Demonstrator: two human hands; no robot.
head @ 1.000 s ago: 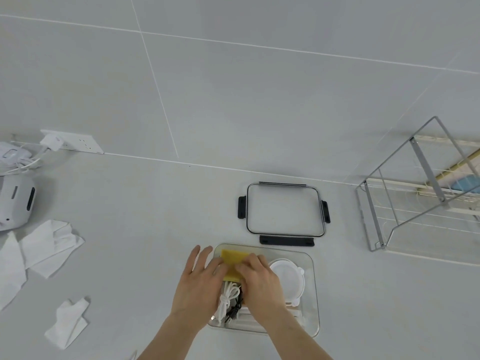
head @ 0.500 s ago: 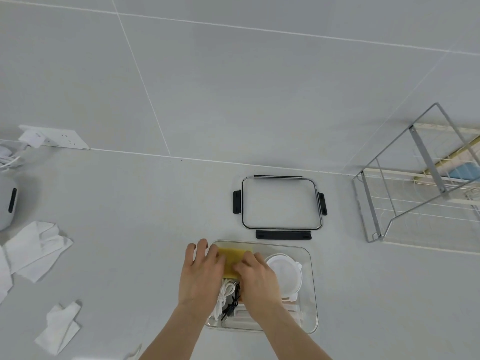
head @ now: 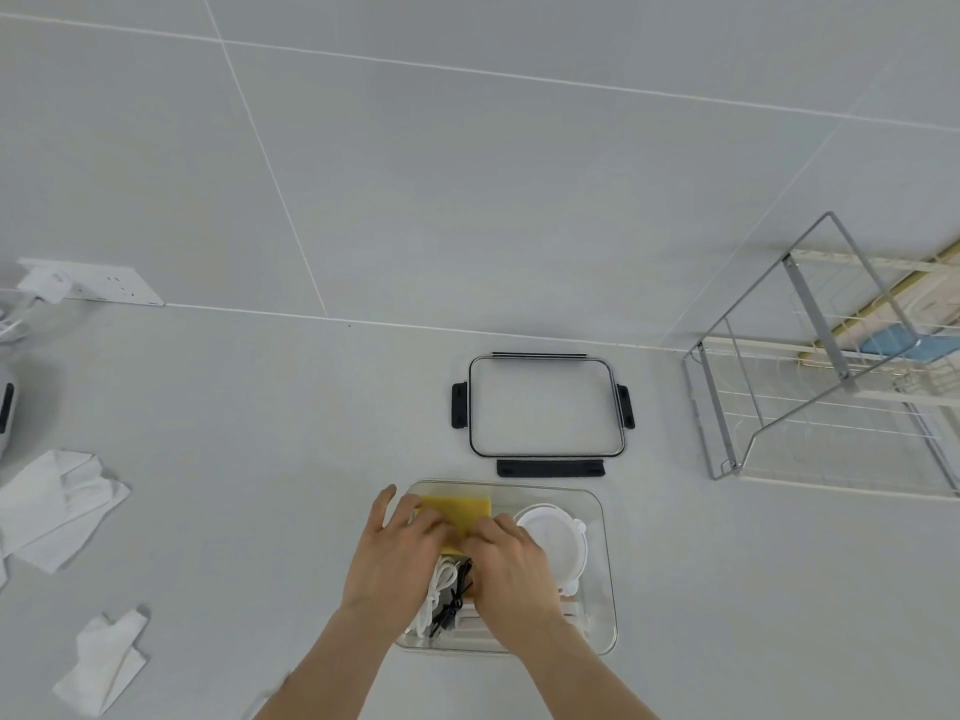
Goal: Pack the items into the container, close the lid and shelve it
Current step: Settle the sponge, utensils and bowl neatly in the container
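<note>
A clear rectangular container (head: 602, 574) sits on the white counter in front of me. Inside it lie a yellow sponge (head: 460, 509) at the far left corner, a round white lid-like piece (head: 553, 537) on the right, and coiled white and black cables (head: 447, 597) near me. My left hand (head: 397, 550) and my right hand (head: 511, 569) both press fingertips on the sponge's near edge, over the container. The container's clear lid (head: 545, 407) with black clips lies flat just behind the container.
A wire rack (head: 810, 387) stands at the right against the wall. Crumpled white cloths (head: 57, 498) and another cloth (head: 104, 662) lie at the left. A wall socket (head: 104, 288) with a plug and a white appliance are at the far left.
The sponge has settled lower into the container's far left corner under both hands. The camera view shifted slightly to the right.
</note>
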